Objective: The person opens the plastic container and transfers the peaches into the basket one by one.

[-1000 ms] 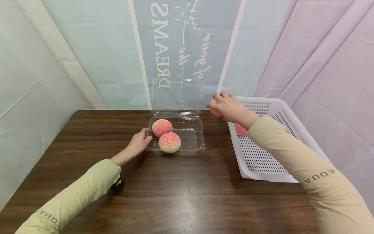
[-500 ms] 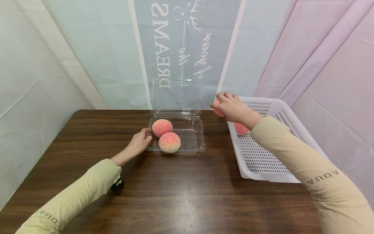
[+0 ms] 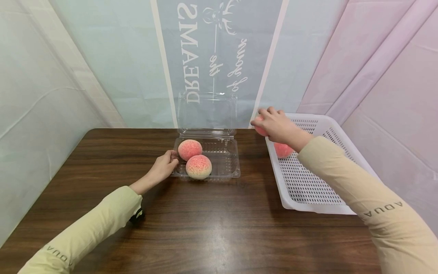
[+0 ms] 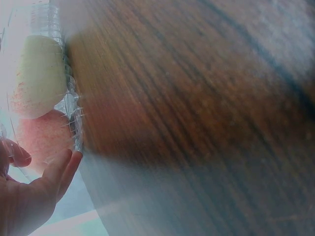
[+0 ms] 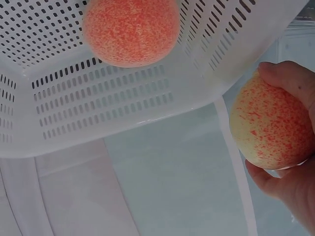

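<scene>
A clear plastic clamshell box stands with its lid raised at the back; two pink and cream peaches lie in its left part. The left hand pinches the left wall of the box between thumb and fingers. The right hand grips another peach in the air by the back left corner of a white basket. Inside that basket lies one more peach, below the right forearm and partly hidden by it.
The white perforated basket stands on the right of the brown wooden table. Behind the table hangs a printed cloth with mirrored lettering, and pale cloth walls rise at both sides.
The right hand has moved a little to the right with its peach, towards the basket. The left hand, the box and its two peaches have stayed in place.
</scene>
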### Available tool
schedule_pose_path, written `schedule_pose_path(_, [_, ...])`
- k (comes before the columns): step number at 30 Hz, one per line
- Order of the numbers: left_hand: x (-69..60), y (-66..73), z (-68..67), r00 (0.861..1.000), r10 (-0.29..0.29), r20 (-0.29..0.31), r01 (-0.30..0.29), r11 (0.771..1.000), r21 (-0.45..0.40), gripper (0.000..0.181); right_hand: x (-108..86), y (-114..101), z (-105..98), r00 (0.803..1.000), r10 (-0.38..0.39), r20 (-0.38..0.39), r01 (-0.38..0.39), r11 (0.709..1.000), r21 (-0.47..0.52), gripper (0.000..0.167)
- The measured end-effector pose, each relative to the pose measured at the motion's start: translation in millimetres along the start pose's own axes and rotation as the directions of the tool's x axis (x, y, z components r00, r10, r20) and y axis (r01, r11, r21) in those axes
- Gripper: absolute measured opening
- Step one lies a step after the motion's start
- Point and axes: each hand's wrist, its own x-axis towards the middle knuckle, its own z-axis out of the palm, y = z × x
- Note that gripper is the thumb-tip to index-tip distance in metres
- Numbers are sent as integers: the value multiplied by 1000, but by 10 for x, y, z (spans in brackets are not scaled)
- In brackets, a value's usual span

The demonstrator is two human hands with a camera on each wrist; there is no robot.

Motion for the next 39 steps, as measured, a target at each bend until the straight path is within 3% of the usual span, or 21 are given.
schedule_pose_path(30, [0,11,2,1000,-2,0,2,1000,-11,39,-105,121,2,995,62,75,-65,997,40,63])
schedule_pose_path(39, [-4,10,2,1000,4,-5,-4,1000,-14,38,-141,176,4,995,73,63,-76,995,59,63])
